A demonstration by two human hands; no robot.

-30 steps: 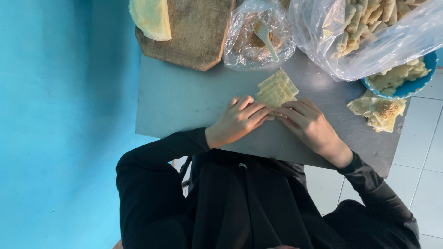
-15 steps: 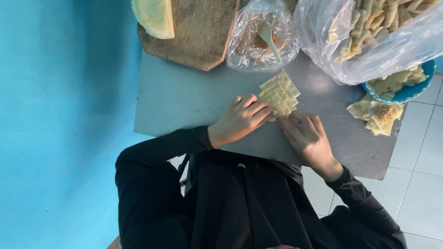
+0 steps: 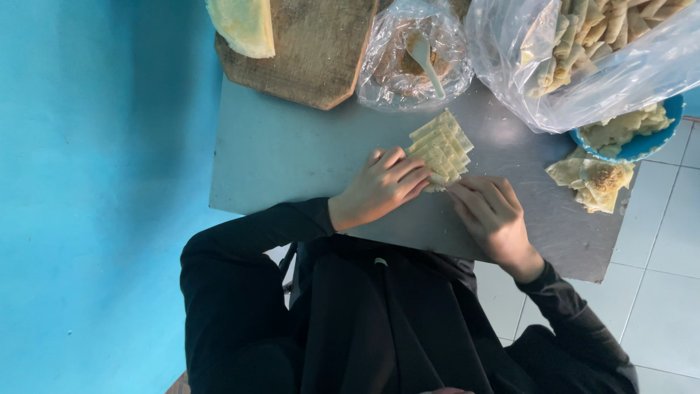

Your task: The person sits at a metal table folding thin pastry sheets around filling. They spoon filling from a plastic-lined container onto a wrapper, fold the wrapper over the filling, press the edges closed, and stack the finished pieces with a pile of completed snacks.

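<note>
A fanned stack of pale yellow square pastry sheets (image 3: 441, 146) lies on the grey table (image 3: 292, 153). My left hand (image 3: 379, 188) rests on the stack's near end, fingers curled over the bottom sheets. My right hand (image 3: 492, 213) comes in from the right, and its fingertips pinch the same near edge. Both arms wear black sleeves.
At the back stands a wooden board (image 3: 313, 58) with folded pale dough (image 3: 244, 25). Beside it sits a clear bag of filling with a spoon (image 3: 423, 55). A big clear bag of rolled pastries (image 3: 583, 51), a blue bowl (image 3: 645, 146) and loose folded pieces (image 3: 594, 184) are on the right.
The sheets look a little more fanned out. My right hand's fingers have slid in to the stack's near edge, and my left hand stays on it.
</note>
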